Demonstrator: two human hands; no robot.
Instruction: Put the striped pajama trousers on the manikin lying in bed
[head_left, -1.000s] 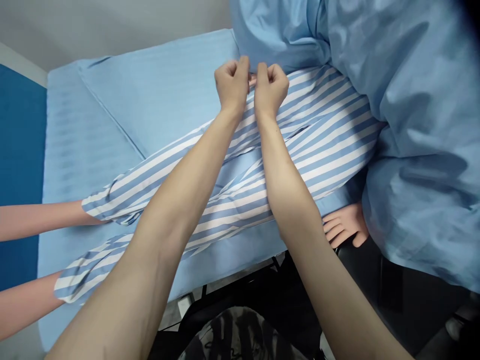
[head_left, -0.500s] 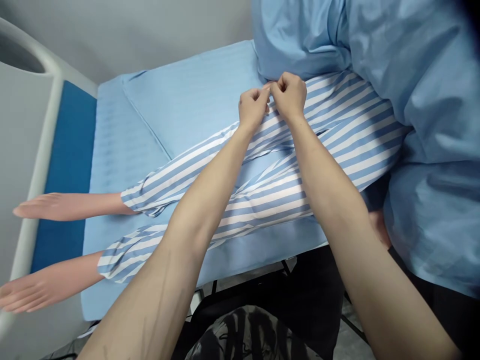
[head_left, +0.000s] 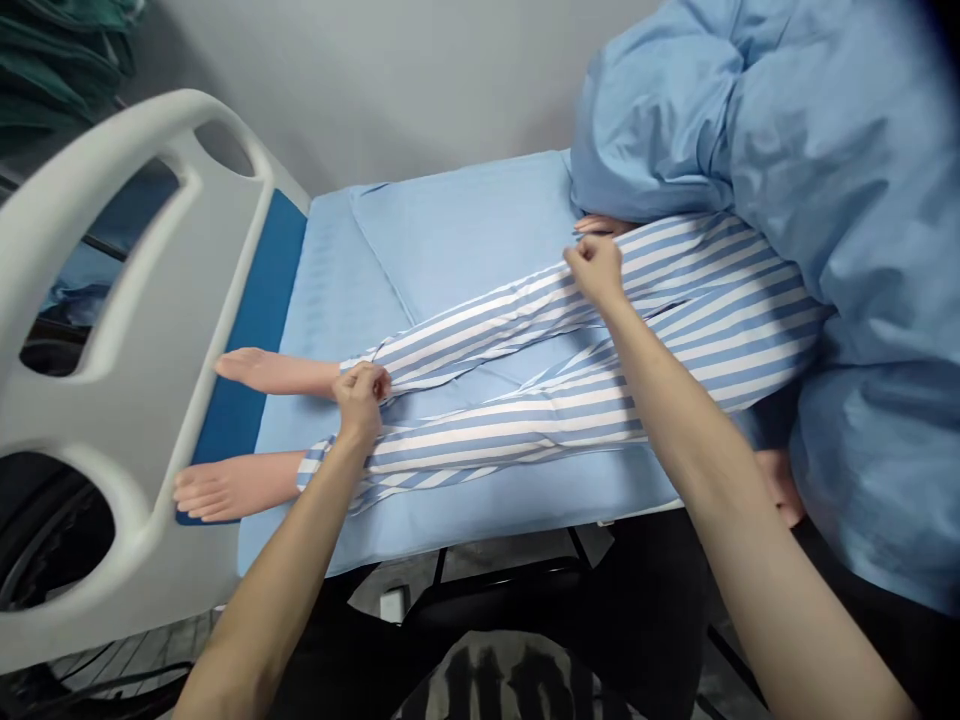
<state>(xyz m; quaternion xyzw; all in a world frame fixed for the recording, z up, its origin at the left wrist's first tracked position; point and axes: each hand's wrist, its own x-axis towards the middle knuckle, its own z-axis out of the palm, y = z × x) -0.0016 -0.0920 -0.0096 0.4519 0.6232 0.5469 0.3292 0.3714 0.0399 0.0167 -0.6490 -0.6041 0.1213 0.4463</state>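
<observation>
Striped blue-and-white cloth trousers (head_left: 555, 415) lie along the smooth mannequin (head_left: 244, 485) on the light-blue-sheeted bed (head_left: 465, 220). The left hand (head_left: 361, 398) curls near the far cuff, the right (head_left: 598, 268) above the thigh; whether their fingers clamp cloth I cannot tell. Uneven tugging could twist the leg.
</observation>
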